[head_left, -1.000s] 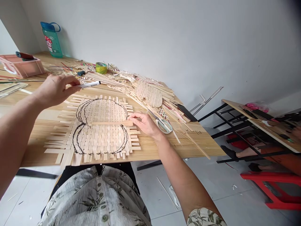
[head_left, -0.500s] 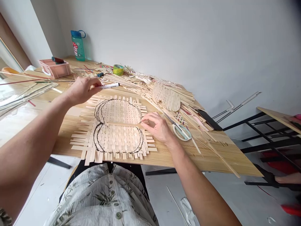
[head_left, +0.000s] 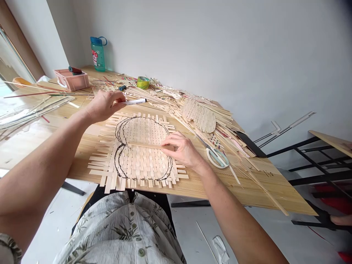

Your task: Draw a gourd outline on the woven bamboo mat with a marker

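On the table in front of me lies a woven mat (head_left: 143,165) of pale flat strips, with loose strip ends around its edges. Black outlines of two rounded shapes are drawn on it, one above the other. My right hand (head_left: 183,150) pinches one end of a flat wooden strip (head_left: 144,145), which lies across the mat's middle between the two shapes. Beyond the mat's upper left corner, my left hand (head_left: 107,105) holds a white marker (head_left: 136,101) with its black end pointing right.
White-handled scissors (head_left: 217,157) lie right of my right hand. A cut woven piece (head_left: 199,115) rests on heaped strips (head_left: 167,97). Farther back stand a tape roll (head_left: 143,83), a pink basket (head_left: 74,81) and a teal bottle (head_left: 98,57). Another table (head_left: 332,143) is at the right.
The whole view has shifted slightly, so things appear farther right. My right hand has slid a little left along the strip. The left hand still holds the marker.
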A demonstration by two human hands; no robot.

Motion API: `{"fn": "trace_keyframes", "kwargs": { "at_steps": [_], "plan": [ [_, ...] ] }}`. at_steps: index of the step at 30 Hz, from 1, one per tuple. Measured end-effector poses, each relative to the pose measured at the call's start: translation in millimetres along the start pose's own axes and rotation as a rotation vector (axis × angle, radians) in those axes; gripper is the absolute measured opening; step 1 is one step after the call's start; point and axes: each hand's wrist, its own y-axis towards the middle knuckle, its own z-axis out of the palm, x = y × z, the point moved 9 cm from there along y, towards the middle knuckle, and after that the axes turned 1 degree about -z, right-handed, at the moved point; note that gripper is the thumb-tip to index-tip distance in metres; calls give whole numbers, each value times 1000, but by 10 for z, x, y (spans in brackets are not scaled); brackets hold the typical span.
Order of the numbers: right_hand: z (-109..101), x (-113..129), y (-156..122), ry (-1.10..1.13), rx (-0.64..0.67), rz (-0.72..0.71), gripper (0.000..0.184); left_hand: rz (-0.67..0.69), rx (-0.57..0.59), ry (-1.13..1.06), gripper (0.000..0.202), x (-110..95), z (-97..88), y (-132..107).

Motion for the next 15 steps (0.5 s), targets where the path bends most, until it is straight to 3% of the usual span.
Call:
{"fn": "trace_keyframes", "kwargs": {
  "at_steps": [15],
  "plan": [
    [59, 23, -5, -9, -49, -35, 10, 0, 14, -19, 28, -19, 21, -1]
  ]
}}
